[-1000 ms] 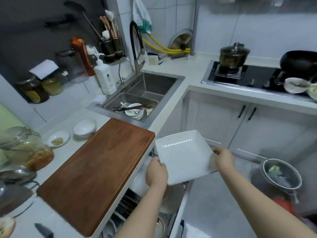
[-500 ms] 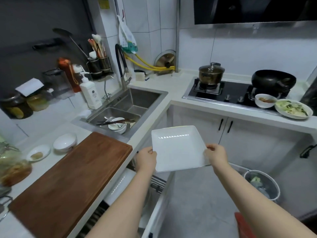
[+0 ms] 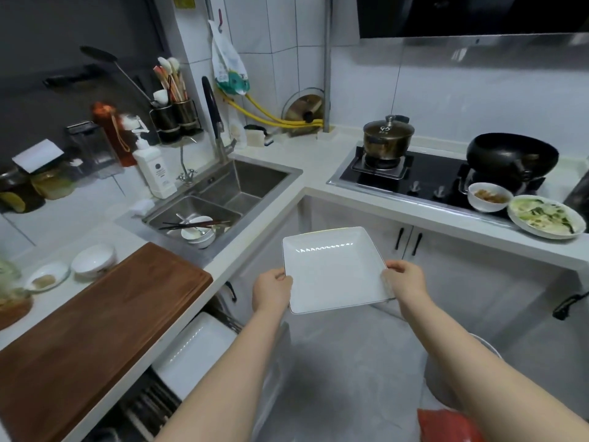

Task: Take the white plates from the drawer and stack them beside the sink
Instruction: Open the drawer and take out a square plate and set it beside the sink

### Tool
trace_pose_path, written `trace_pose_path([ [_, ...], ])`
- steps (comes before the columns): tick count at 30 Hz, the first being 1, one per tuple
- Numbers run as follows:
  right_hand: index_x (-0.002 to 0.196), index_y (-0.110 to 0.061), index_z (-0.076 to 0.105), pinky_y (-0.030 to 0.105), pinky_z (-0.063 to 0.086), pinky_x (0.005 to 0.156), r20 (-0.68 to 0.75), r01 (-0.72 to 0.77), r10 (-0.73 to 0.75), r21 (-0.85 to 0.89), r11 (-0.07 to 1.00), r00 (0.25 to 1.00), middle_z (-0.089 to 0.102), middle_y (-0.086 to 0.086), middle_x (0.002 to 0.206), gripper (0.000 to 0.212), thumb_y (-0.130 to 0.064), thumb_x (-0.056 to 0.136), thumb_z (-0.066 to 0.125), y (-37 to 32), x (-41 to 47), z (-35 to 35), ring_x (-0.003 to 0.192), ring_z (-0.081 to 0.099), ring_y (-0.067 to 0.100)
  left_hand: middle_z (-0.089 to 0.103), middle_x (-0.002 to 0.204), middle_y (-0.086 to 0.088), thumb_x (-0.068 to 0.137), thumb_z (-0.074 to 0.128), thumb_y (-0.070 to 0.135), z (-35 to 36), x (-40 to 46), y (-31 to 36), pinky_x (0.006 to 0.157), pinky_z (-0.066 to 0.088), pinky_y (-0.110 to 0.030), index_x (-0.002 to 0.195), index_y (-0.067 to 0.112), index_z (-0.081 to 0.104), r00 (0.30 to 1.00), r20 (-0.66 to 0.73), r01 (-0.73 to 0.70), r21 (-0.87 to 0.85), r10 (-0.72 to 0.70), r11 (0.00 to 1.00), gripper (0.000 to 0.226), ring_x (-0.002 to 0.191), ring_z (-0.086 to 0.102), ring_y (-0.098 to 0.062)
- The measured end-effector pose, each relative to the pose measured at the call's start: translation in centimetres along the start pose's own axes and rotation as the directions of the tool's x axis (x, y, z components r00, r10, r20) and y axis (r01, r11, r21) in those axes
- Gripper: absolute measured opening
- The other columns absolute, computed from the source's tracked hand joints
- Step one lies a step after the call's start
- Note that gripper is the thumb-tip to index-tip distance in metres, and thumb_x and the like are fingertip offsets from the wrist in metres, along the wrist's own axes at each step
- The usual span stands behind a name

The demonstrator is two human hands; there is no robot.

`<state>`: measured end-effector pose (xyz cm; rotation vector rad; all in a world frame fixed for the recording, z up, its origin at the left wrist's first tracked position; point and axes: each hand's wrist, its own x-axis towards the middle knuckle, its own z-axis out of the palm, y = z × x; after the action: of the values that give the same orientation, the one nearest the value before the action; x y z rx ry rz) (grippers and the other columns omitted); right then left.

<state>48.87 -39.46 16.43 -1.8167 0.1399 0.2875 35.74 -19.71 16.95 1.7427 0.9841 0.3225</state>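
Observation:
A square white plate (image 3: 333, 269) hangs level in the air in front of the counter corner, to the right of the sink (image 3: 223, 193). My left hand (image 3: 271, 290) grips its left edge and my right hand (image 3: 404, 279) grips its right edge. Below my left arm the drawer (image 3: 178, 371) stands pulled out, with another white plate (image 3: 194, 352) lying in its rack. The sink's near basin holds a bowl and chopsticks.
A wooden cutting board (image 3: 92, 333) covers the counter left of the drawer. Two small white bowls (image 3: 92, 260) sit behind it. A stove (image 3: 414, 180) with a pot and wok stands at right, with two food dishes (image 3: 545, 215) on the counter. A bin (image 3: 459, 371) is on the floor.
The plate has risen from above the drawer and moved a little right, held by both hands throughout. My view has lifted, so the stove and range hood show more.

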Motion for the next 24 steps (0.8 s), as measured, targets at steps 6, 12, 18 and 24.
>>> trace_pose_path([
  [6, 0.075, -0.015, 0.066, 0.031, 0.045, 0.072, -0.031, -0.008, 0.009, 0.038, 0.999, 0.999, 0.063, 0.006, 0.075, 0.026, 0.005, 0.076, 0.049, -1.5, 2.5, 0.5, 0.074, 0.057, 0.022, 0.066, 0.068, 0.004, 0.071, 0.050, 0.012, 1.2, 3.2, 1.7, 0.077, 0.058, -0.037, 0.085, 0.024, 0.075, 1.000, 0.016, 0.024, -0.050, -0.023, 0.998, 0.031, 0.063, 0.058, -0.022],
  [12, 0.067, -0.015, 0.063, 0.031, 0.043, 0.071, -0.070, -0.011, 0.015, 0.056, 0.998, 0.997, 0.063, 0.008, 0.079, 0.025, 0.005, 0.078, 0.052, -3.8, 5.1, 2.3, 0.076, 0.055, 0.023, 0.051, 0.058, 0.002, 0.063, 0.047, 0.012, 1.6, 7.5, 3.4, 0.064, 0.040, -0.030, 0.060, 0.020, 0.067, 0.998, 0.067, -0.007, -0.106, 0.014, 0.994, 0.022, 0.060, 0.040, -0.021],
  [18, 0.071, -0.014, 0.066, 0.029, 0.043, 0.068, -0.057, -0.021, 0.026, 0.090, 0.996, 0.998, 0.063, 0.006, 0.073, 0.028, 0.008, 0.080, 0.050, -5.9, 8.1, 4.5, 0.072, 0.055, 0.022, 0.050, 0.045, 0.010, 0.071, 0.048, 0.005, 2.5, 12.4, 4.4, 0.059, 0.037, -0.026, 0.064, 0.018, 0.069, 0.996, 0.086, -0.015, -0.111, 0.025, 0.994, 0.026, 0.053, 0.041, -0.016],
  [24, 0.073, -0.015, 0.065, 0.024, 0.042, 0.054, -0.002, -0.078, 0.080, 0.173, 0.982, 0.997, 0.062, -0.001, 0.066, 0.030, 0.010, 0.082, 0.050, -7.5, 12.9, 5.6, 0.060, 0.055, 0.018, 0.055, 0.066, -0.001, 0.072, 0.050, 0.005, 4.6, 16.9, 6.0, 0.064, 0.036, -0.029, 0.069, 0.019, 0.069, 0.995, 0.095, 0.006, -0.181, 0.012, 0.983, 0.024, 0.064, 0.042, -0.019],
])
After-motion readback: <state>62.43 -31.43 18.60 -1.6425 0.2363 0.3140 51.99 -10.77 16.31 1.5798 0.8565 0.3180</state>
